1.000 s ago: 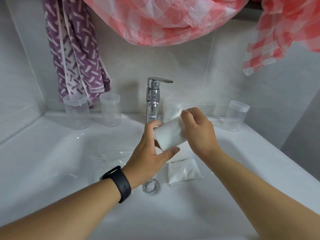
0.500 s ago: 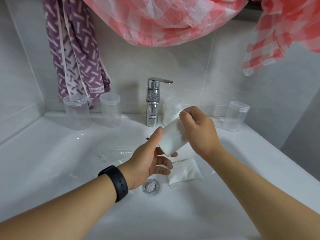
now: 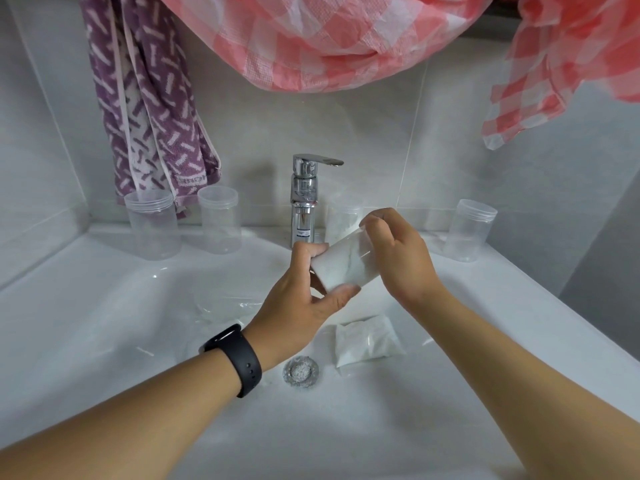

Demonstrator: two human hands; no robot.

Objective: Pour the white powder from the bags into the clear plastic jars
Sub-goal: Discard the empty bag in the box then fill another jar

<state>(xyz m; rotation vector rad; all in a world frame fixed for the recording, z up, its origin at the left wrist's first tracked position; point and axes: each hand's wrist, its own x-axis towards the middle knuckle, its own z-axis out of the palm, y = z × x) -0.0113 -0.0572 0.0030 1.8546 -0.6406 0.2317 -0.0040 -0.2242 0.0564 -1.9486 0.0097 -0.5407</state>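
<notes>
A clear plastic jar [image 3: 346, 266] filled with white powder is held tilted over the sink basin, its base toward me. My left hand [image 3: 304, 306] grips its lower end between thumb and fingers. My right hand [image 3: 398, 258] wraps round its upper end. A bag of white powder [image 3: 367, 339] lies in the basin below, right of the drain. An emptied clear bag [image 3: 225, 303] lies flat to the left. Two empty jars [image 3: 152, 226] [image 3: 220, 221] stand on the back ledge at left, one jar with powder [image 3: 341, 220] beside the tap, and a lidded jar [image 3: 467, 233] at right.
The chrome tap [image 3: 304, 199] rises at the back centre. The drain [image 3: 300, 371] sits low in the white sink [image 3: 104, 341]. A purple towel [image 3: 152, 98] and a pink checked cloth [image 3: 329, 39] hang overhead.
My left hand let go of the jar's base half a second ago and has now closed on it again. The jar stays tilted in my right hand.
</notes>
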